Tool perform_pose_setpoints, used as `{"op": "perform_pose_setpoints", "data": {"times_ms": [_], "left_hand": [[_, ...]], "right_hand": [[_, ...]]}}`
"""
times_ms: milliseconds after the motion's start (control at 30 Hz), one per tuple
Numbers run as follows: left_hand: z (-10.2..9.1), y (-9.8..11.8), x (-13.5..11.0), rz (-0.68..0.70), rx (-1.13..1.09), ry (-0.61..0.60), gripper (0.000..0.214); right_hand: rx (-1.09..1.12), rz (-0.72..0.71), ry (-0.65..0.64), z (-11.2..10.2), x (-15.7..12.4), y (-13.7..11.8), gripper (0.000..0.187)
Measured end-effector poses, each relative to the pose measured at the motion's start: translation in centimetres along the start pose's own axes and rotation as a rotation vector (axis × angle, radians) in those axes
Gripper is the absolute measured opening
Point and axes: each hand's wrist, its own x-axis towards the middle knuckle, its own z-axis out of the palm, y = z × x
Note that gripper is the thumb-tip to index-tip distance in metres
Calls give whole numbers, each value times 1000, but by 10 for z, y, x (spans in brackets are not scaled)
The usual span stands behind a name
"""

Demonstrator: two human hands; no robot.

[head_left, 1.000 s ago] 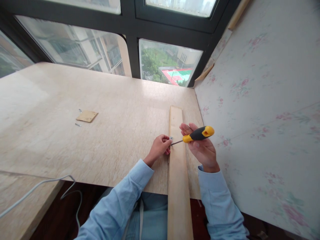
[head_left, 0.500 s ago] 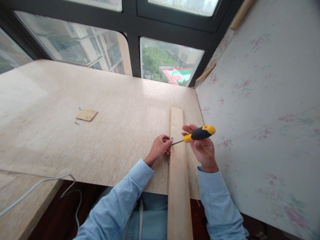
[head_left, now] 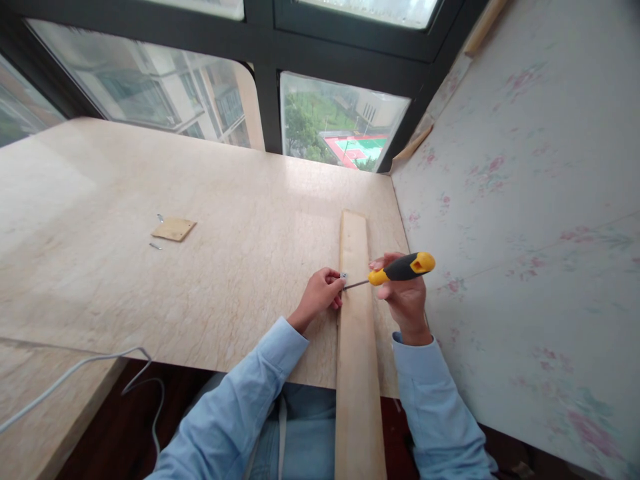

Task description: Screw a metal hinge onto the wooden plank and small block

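A long wooden board [head_left: 356, 333] lies lengthwise in front of me, its near end jutting past the counter edge. At its left edge my left hand [head_left: 324, 291] pinches a small metal bracket [head_left: 343, 275] against the wood. My right hand [head_left: 404, 297] is closed around the yellow and black handle of a screwdriver [head_left: 400, 268]. The shaft slants down to the left, and its tip meets the board's left edge beside my left fingertips. Whether a screw sits under the tip is too small to tell.
On the marble-patterned counter [head_left: 240, 200] to the left lies a small wooden piece [head_left: 174, 229] with screws [head_left: 155, 246] beside it. A white cable [head_left: 80, 365] hangs over the near left edge. The flowered wall [head_left: 525, 220] stands close on the right, windows behind.
My right fingers have curled in closer around the screwdriver, and its handle has turned and shifted slightly right. My left hand and the board stay in place.
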Motion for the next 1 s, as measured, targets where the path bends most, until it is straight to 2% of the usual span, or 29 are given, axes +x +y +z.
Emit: {"op": "perform_pose_setpoints", "data": {"times_ms": [67,133,200,300,400,467,533,633,733,800,867,1000], "left_hand": [[0,0,0,-1,0,1,19],[0,-1,0,0,3,0,18],[0,-1,0,2,5,-3,18],[-1,-1,0,11,3,-3,17],[-1,0,0,17,-5,-6,16],[-2,1,-1,15,-13,-8,16],[-2,2,-2,14,-19,-7,16],[-1,2,-2,22,-21,-1,15],[-1,1,-1,30,-28,-3,16],[-1,0,0,32,-30,-9,16],[-2,-1,0,29,-24,-10,17],[-2,-1,0,21,-22,-7,17]], "right_hand": [[74,60,-98,-4,-1,-2,63],[113,113,-171,-9,-2,-5,58],[119,130,-186,-12,-3,-6,50],[84,107,-123,-14,-2,-5,39],[20,44,-3,-11,-2,-1,33],[-7,1,68,-8,-2,2,34],[-2,-20,80,-6,-2,3,40],[36,-8,-23,-6,-2,1,51],[78,56,-159,-9,-3,-4,53],[91,102,-196,-11,-4,-5,52],[71,110,-162,-12,-4,-4,49],[-88,-1,45,-11,-3,1,37]]}}
